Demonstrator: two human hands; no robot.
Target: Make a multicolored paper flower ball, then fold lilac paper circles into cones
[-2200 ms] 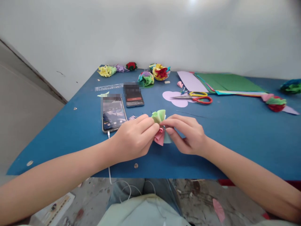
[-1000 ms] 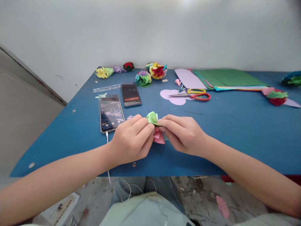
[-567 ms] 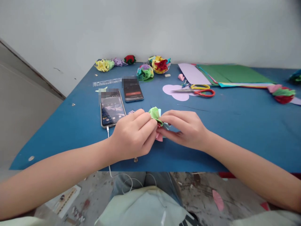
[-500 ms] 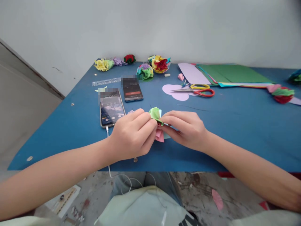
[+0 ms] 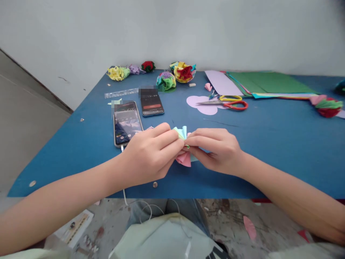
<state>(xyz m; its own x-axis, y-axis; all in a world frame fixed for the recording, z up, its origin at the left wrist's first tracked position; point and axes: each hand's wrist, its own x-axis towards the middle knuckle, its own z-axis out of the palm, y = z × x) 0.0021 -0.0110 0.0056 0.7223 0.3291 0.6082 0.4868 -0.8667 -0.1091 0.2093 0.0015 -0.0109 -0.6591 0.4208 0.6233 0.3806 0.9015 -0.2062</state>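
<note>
We are pinching a bunched paper piece (image 5: 184,159) at a blue table (image 5: 275,158)

We are looking down past two bare forearms. Our left hand (image 5: 153,153) is gripping the bunched paper piece from one side, its fingers curled in and its tips pressed together on the folds. Our right hand (image 5: 219,149) is pinching the other side between thumb and fingertips. The piece is sitting between the two hands, near the front edge of the table, showing pale blue and light green above and pink below; our fingers are hiding its middle.

Just beyond the left hand, a charging phone (image 5: 127,124) is lying face up, a white cable (image 5: 124,198) running from it over the edge. A second phone (image 5: 151,104) is lying just behind it, near a clear ruler (image 5: 121,93).

Beyond the right hand, scissors (image 5: 234,105) with yellow and red handles are resting on a purple cutout (image 5: 207,109). A stack of coloured sheets (image 5: 275,83) is lying at the back, while a yellow paper flower (image 5: 116,73) and a dark red one (image 5: 148,66) are sitting at the far left.
</note>
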